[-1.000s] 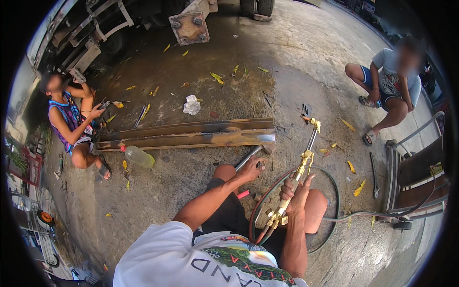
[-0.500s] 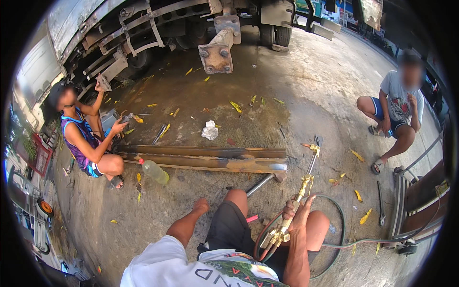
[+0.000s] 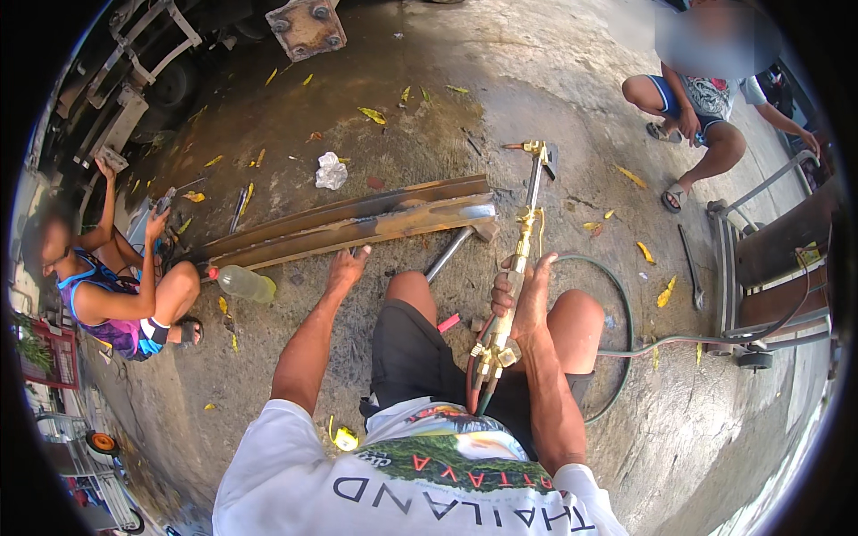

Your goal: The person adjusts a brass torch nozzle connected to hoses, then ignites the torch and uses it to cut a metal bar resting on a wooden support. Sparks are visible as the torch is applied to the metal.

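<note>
A brass cutting torch [image 3: 529, 219] stands almost upright before me, its angled head at the top. My right hand [image 3: 520, 295] is closed round its handle, the thumb stretched upward. Red and green hoses leave its lower end near my lap. Beyond my knees lies a long rusty steel channel [image 3: 357, 223] with a bare shiny right end. My left hand [image 3: 347, 268] is just short of its near edge, fingers apart and holding nothing; whether the fingertips touch the steel I cannot tell. A hammer [image 3: 456, 250] lies against the channel's near side, by my left knee.
A person crouches at left beside a plastic bottle [image 3: 243, 283]; another squats at far right. A wheeled cylinder cart [image 3: 728, 268] stands at right, hose [image 3: 630, 313] looping from it. A yellow tape measure [image 3: 344, 438], crumpled wrapper [image 3: 331, 171] and wrench [image 3: 691, 266] lie around.
My left hand has reached forward from beside my left knee to the channel's edge. The torch stays in my right hand. My view has tilted down, and the person at right has stretched an arm toward the cart.
</note>
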A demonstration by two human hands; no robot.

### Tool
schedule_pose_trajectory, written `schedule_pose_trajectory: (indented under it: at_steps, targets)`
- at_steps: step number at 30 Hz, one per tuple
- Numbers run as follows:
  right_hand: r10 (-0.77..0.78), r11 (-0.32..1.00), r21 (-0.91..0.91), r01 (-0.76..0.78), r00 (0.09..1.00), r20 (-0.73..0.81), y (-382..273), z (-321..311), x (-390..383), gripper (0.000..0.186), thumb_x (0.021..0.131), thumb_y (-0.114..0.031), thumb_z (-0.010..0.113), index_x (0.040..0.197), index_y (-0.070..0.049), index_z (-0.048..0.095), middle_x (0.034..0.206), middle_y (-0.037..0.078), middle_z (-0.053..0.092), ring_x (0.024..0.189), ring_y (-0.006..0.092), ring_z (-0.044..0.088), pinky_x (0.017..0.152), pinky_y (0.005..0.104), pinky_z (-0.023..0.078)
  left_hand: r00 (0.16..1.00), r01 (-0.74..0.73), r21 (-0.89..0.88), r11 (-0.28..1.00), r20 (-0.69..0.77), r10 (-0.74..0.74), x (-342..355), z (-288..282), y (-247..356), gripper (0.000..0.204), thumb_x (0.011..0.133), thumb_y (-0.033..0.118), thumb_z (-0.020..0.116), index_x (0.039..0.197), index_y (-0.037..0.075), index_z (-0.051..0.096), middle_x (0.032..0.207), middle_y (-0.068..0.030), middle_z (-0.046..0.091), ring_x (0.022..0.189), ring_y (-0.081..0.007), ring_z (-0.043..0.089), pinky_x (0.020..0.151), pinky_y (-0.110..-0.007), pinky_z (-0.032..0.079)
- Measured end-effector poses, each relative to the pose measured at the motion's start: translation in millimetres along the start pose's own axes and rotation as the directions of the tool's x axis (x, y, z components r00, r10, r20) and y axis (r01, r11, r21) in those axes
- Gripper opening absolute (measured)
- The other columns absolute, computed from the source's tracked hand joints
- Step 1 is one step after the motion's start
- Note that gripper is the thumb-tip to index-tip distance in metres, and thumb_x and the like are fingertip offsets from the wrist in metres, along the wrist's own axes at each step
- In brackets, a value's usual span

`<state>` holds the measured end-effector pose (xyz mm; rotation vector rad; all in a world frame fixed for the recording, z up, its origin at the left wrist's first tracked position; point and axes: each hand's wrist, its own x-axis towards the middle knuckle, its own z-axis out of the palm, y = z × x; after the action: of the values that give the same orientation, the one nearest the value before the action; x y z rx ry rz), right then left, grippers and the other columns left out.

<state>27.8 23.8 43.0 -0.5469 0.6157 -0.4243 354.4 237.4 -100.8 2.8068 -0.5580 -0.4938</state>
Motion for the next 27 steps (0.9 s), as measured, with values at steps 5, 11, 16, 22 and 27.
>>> schedule_pose_trajectory:
  at_steps: [5, 11, 16, 22, 27]
  targets:
    - [-0.092, 0.986, -0.133, 0.102, 0.993, 0.078, -9.9, 39.4, -18.4, 0.098, 0.081, -0.097, 0.02, 0.116, -0.01, 0.049, 0.07, 0.001, 0.044, 0.046, 0.009, 0.038, 0.04, 0.0242, 0.035, 0.976, -0.031, -0.607, 0.794, 0.154, 0.155, 22.4, -59.4, 104.5, 0.058, 0.101, 0.049, 0.053, 0.124, -0.004, 0.056, 0.108, -0.0245, 0.071, 0.106, -0.0392, 0.067, 0.092, -0.051, 0.051]
    - [-0.05, 0.996, -0.063, 0.068, 0.965, 0.257, -19.2, 65.8, -44.8, 0.101, 0.083, -0.096, 0.015, 0.124, -0.011, 0.051, 0.07, 0.001, 0.043, 0.047, 0.0107, 0.039, 0.043, 0.0263, 0.037, 0.786, -0.603, -0.261, 0.754, -0.358, 0.505, 5.0, -136.3, 211.8, 0.032, 0.1, 0.03, 0.055, 0.112, 0.0, 0.055, 0.094, -0.0201, 0.063, 0.091, -0.0382, 0.061, 0.084, -0.051, 0.046]
    - [-0.058, 0.998, -0.007, 0.064, 0.95, 0.307, -11.1, 68.9, -56.9, 0.083, 0.096, -0.083, 0.022, 0.117, -0.008, 0.051, 0.069, 0.003, 0.045, 0.046, 0.0123, 0.04, 0.044, 0.0278, 0.039, 0.772, -0.636, -0.448, 0.629, -0.393, 0.5, 9.5, -172.8, 258.9, 0.038, 0.093, 0.029, 0.057, 0.114, -0.003, 0.056, 0.11, -0.0276, 0.059, 0.105, -0.0441, 0.057, 0.091, -0.051, 0.044]
    - [-0.048, 0.999, 0.013, 0.046, 0.954, 0.297, -12.8, 67.2, -54.3, 0.079, 0.098, -0.08, 0.021, 0.112, -0.008, 0.049, 0.068, 0.004, 0.045, 0.044, 0.0133, 0.039, 0.041, 0.0297, 0.04, 0.862, -0.487, -0.633, 0.602, -0.236, 0.449, 23.8, -190.6, 287.3, 0.031, 0.095, 0.032, 0.058, 0.105, 0.002, 0.054, 0.09, -0.0154, 0.054, 0.089, -0.0303, 0.055, 0.078, -0.048, 0.044]
    - [-0.066, 0.998, 0.025, 0.061, 0.943, 0.326, -11.4, 62.5, -50.8, 0.079, 0.098, -0.08, 0.018, 0.112, -0.008, 0.047, 0.068, 0.003, 0.045, 0.043, 0.013, 0.038, 0.04, 0.0296, 0.039, 0.896, -0.384, -0.774, 0.504, -0.18, 0.406, 27.1, -186.4, 297.6, 0.047, 0.086, 0.053, 0.071, 0.096, 0.01, 0.056, 0.071, 0.0031, 0.036, 0.059, -0.0095, 0.036, 0.049, -0.028, 0.029]
